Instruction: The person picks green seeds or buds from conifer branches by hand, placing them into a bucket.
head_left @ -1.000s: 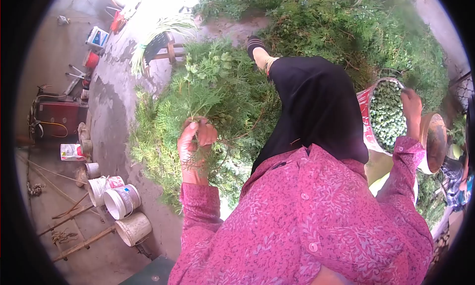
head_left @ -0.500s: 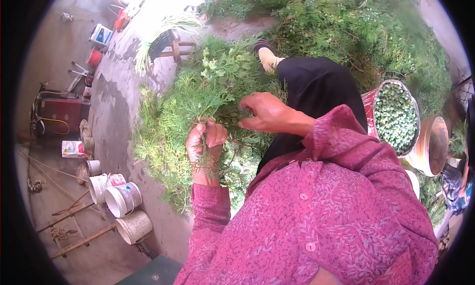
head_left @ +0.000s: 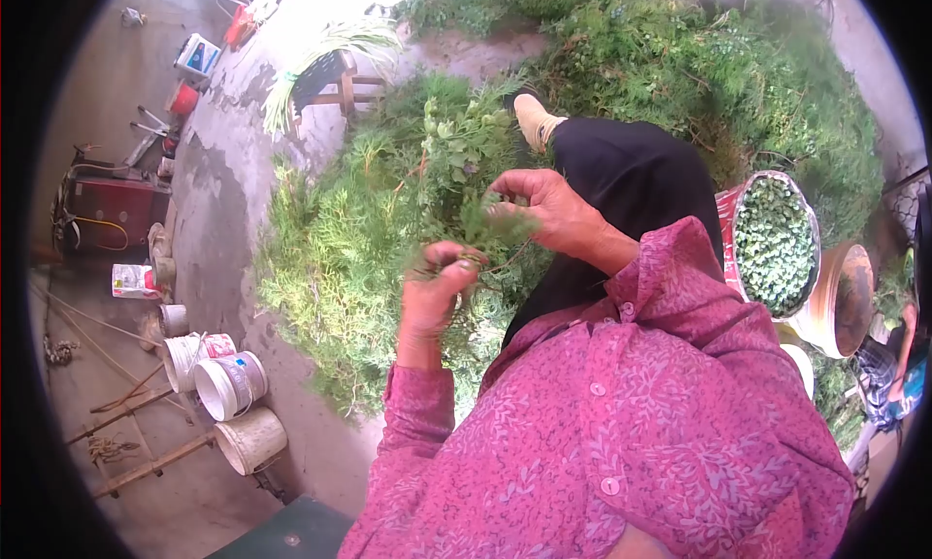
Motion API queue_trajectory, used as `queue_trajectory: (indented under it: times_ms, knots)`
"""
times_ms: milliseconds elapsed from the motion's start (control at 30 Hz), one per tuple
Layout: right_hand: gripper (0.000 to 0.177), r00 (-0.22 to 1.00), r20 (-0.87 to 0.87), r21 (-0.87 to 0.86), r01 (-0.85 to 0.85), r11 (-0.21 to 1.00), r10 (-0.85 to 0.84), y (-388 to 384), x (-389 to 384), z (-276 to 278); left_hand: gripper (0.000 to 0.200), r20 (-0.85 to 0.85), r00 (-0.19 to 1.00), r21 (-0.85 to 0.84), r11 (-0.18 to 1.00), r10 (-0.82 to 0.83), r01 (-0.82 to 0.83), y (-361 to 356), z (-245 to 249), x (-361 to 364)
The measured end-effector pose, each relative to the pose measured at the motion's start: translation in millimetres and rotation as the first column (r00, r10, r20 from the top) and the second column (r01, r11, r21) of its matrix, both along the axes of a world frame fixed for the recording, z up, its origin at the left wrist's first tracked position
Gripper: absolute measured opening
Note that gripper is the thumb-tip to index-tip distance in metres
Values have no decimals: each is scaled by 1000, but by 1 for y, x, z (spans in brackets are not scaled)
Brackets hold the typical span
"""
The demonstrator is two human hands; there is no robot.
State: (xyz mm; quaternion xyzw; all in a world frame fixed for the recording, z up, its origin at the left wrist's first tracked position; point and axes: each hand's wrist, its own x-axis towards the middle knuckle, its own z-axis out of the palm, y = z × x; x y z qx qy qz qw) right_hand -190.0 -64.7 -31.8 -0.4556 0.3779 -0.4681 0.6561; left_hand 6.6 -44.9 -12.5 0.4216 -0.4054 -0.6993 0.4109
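Observation:
My left hand [head_left: 442, 285] is closed on a leafy green conifer sprig, its thumb and fingers pinched together. Just up and to the right, my right hand [head_left: 561, 213] pinches the feathery end of the sprig [head_left: 507, 223] between thumb and fingers. A thin stem runs between the two hands. Beneath them spreads a heap of cut conifer branches [head_left: 330, 258], with a cluster of pale green cones [head_left: 451, 137] showing above my hands. To my right, a red and white bucket [head_left: 729, 234] is filled with small green cones [head_left: 775, 237].
More branches [head_left: 680, 64] are piled beyond my leg. A tan bucket [head_left: 837, 297] stands beside the cone bucket. On the left are several white buckets [head_left: 231, 389], a wooden ladder [head_left: 146, 472] and a red machine [head_left: 115, 213]. A small stool [head_left: 345, 88] bears a bundle of long pale stalks [head_left: 283, 103].
My left hand has moved right and slightly up, closer to my right hand. The right hand has shifted up and right, and its fingers have closed on the sprig.

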Motion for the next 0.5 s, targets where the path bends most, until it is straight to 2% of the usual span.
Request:
queue_trajectory:
  times_ms: [67, 133, 200, 233, 267, 333, 400, 467, 500]
  knots:
    - [30, 1000, 12, 3, 21, 1000, -21, 3, -2, 18, 14, 295, 942, -116, 973, -160, 202, 5, 3, -11]
    - [30, 999, 27, 7, 41, 999, -41, 3, -1, 23, 14, 309, 928, -73, 968, -209, 242, 7, 6, -23]
    - [31, 999, -46, 67, -22, 997, 25, 2, 1, 23, 15, 542, 780, -248, 828, -312, 503, 8, 3, -28]
    - [34, 994, -111, -20, -19, 1000, 17, -1, 4, 20, 15, 563, 760, -264, 801, -325, 538, 9, 1, -29]
    - [34, 994, -109, -22, -18, 1000, 15, -2, 6, 22, 15, 566, 758, -264, 800, -324, 539, 10, 0, -30]
    - [38, 861, -426, -350, 128, 928, -279, -3, 9, 26, 16, 475, 808, -195, 853, -349, 484, 15, -2, -35]
    - [38, 842, -428, -390, 157, 907, -330, -4, 10, 26, 17, 499, 793, -223, 833, -349, 506, 18, -7, -39]
    - [33, 658, -671, -435, 24, 900, -342, -2, 9, 27, 16, 539, 767, -269, 792, -347, 548, 21, -9, -42]
    - [33, 661, -669, -436, 24, 900, -342, -2, 8, 24, 16, 559, 742, -207, 805, -370, 557, 21, -6, -42]
